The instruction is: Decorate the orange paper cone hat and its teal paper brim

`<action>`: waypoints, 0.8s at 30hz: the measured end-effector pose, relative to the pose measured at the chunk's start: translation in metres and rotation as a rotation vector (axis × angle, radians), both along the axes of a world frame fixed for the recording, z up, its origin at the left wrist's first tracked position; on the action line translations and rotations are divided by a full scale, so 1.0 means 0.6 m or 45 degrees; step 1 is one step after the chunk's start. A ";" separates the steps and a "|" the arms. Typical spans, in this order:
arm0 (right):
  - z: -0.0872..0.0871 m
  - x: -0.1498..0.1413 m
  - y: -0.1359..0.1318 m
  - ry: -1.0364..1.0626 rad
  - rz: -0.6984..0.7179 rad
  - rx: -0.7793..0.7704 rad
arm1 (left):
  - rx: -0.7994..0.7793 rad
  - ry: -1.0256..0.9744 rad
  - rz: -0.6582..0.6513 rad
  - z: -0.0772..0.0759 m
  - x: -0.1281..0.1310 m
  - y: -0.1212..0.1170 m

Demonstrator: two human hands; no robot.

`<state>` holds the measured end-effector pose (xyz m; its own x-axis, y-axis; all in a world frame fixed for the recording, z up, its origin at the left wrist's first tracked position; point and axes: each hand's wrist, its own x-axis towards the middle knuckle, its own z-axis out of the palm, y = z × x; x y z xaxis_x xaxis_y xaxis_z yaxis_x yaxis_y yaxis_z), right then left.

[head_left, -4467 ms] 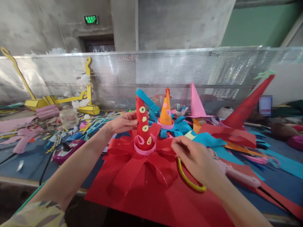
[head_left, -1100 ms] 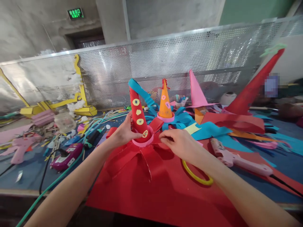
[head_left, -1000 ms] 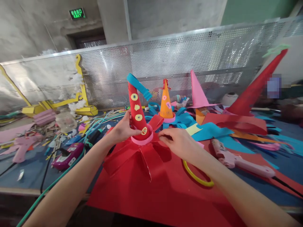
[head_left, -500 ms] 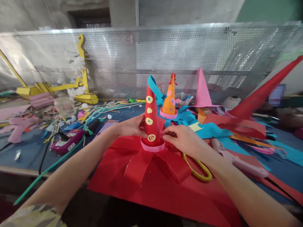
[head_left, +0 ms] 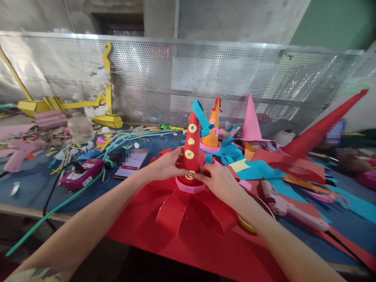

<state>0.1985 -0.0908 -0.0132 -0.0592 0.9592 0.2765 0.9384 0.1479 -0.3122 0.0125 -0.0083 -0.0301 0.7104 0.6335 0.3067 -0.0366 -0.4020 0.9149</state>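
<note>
Both hands, left hand and right hand, pinch the red paper cone near its pink ring.

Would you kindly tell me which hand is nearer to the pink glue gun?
The right. The right hand rests at the red cone's base, just left of the glue gun; the left hand is on the cone's far side, farther away.

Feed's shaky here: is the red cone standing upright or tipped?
Roughly upright: the red cone stands base-down in its pink ring, tip up, leaning slightly, with both hands at its base.
</note>
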 end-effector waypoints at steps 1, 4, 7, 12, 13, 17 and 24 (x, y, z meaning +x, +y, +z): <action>-0.001 0.000 0.001 -0.001 0.003 -0.005 | 0.018 0.013 0.015 0.000 0.000 -0.001; 0.000 0.001 0.002 -0.006 0.014 -0.018 | 0.029 0.007 -0.004 0.000 -0.001 -0.002; -0.001 0.001 0.001 -0.013 0.010 -0.009 | 0.018 -0.028 -0.029 -0.001 -0.002 -0.003; -0.004 0.002 0.001 0.009 0.019 0.019 | -0.021 -0.054 -0.034 -0.002 -0.003 -0.005; -0.002 0.002 0.000 0.021 0.026 0.022 | -0.033 -0.063 -0.043 -0.002 -0.003 -0.006; 0.016 0.002 -0.002 0.113 0.077 0.060 | -0.052 -0.125 -0.070 0.002 -0.006 -0.008; 0.039 -0.014 0.013 0.306 0.080 0.253 | 0.058 -0.099 0.027 0.023 -0.010 -0.010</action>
<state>0.1904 -0.0831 0.0101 -0.0271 0.8813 0.4717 0.8282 0.2841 -0.4831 0.0068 -0.0143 -0.0163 0.6702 0.6320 0.3890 -0.0977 -0.4444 0.8905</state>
